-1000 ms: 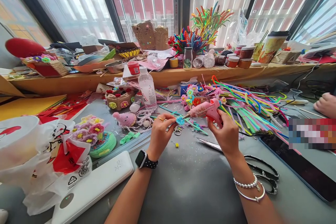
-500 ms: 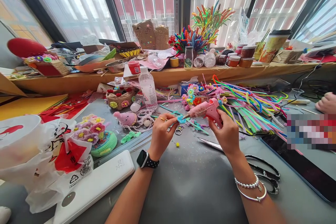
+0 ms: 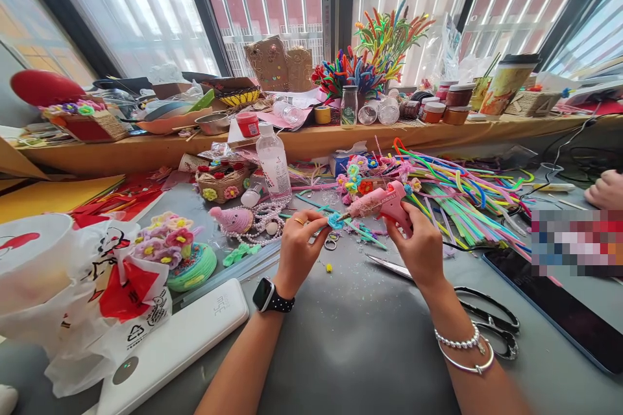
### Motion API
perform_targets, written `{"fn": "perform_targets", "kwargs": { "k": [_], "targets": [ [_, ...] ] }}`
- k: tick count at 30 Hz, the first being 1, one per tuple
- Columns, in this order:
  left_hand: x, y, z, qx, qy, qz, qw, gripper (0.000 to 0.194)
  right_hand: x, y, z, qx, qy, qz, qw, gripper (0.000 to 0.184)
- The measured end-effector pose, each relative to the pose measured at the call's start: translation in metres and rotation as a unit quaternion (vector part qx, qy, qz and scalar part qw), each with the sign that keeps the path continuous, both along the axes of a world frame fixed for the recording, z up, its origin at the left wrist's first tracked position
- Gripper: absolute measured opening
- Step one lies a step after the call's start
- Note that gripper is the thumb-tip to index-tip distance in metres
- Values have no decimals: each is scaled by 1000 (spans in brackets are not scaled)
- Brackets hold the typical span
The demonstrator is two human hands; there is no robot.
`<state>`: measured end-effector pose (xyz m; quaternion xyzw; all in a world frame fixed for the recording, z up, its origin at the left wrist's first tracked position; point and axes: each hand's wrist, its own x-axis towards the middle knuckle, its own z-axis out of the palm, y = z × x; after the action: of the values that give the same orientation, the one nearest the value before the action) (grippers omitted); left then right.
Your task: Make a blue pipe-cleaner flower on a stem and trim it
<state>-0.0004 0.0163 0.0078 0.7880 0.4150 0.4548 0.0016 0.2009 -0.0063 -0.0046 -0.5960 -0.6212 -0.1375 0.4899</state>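
Note:
Between its thumb and fingers my left hand (image 3: 302, 249) pinches a small blue pipe-cleaner flower (image 3: 335, 220). My right hand (image 3: 419, 248) is wrapped round the handle of a pink hot glue gun (image 3: 374, 203). The gun's nozzle points left and meets the blue flower; whether it presses into it I cannot tell. Just below the flower two small metal rings (image 3: 330, 244) lie on the grey table (image 3: 341, 350). A small yellow piece (image 3: 329, 268) sits nearer to me. Scissors (image 3: 487, 321) with black handles lie partly beneath my right wrist.
Pipe cleaners (image 3: 467, 201) are heaped at the back right, with a dark phone (image 3: 555, 311) in front. Another person's hand (image 3: 603, 190) rests at the right edge. A clear bottle (image 3: 273, 165), a potted flower piece (image 3: 192, 266), a white power bank (image 3: 180, 347) and a plastic bag (image 3: 63, 324) stand or lie leftward.
Both hands, the glue gun and the blue flower keep almost the same places. The view has shifted very slightly.

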Motion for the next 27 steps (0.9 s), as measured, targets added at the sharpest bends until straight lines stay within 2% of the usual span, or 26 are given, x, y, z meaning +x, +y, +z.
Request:
{"fn": "perform_targets", "kwargs": {
  "k": [27],
  "targets": [
    [-1, -1, 1, 5, 3, 16, 1000, 10, 0, 1, -2, 7, -10, -12, 1000, 32]
  ]
}}
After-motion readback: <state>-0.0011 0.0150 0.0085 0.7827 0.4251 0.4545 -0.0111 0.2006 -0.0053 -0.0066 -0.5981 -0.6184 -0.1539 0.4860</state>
